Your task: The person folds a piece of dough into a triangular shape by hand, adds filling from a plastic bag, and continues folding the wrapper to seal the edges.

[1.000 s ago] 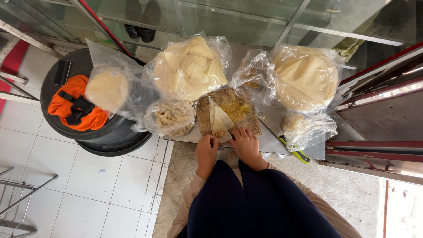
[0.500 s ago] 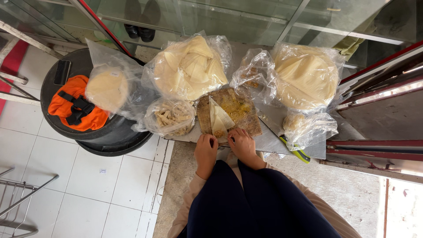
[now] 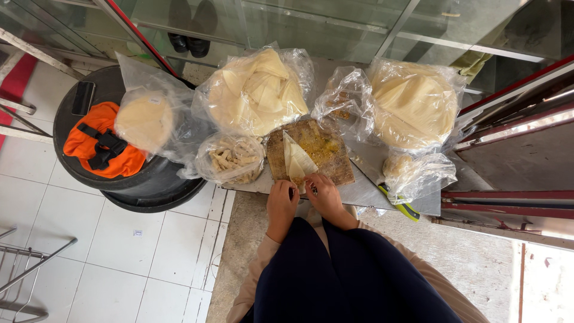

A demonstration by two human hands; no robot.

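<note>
At the far left a black round tub (image 3: 89, 179) stands on the tiled floor, with an orange cloth (image 3: 98, 146) lying on its top. Next to it, a clear bag holds a stack of round pale sheets (image 3: 144, 121). Further right, on the grey surface (image 3: 365, 194), there is a big bag of folded pale wrappers (image 3: 257, 93) and, in front of it, a small bag of fried strips (image 3: 230, 158).

In the middle lies the brown cutting board (image 3: 317, 149), and on it the folded wrapper (image 3: 297, 160), a pale long triangle. Its long axis runs from the person outwards: the wide end is at the near edge of the board, the narrow tip points away and a little to the left. So the wrapper lies directly ahead of both hands, between them.

The left hand (image 3: 281, 200) is half curled and its fingertips touch the near left corner of the wrapper. The right hand (image 3: 323, 194) pinches the near right edge; both seem equally near, and I cannot tell how firm the grip is.

To the right, a knife with a green handle (image 3: 403, 208) lies on the surface, then a small bag (image 3: 418, 173) and a large bag of pale sheets (image 3: 415, 110).
</note>
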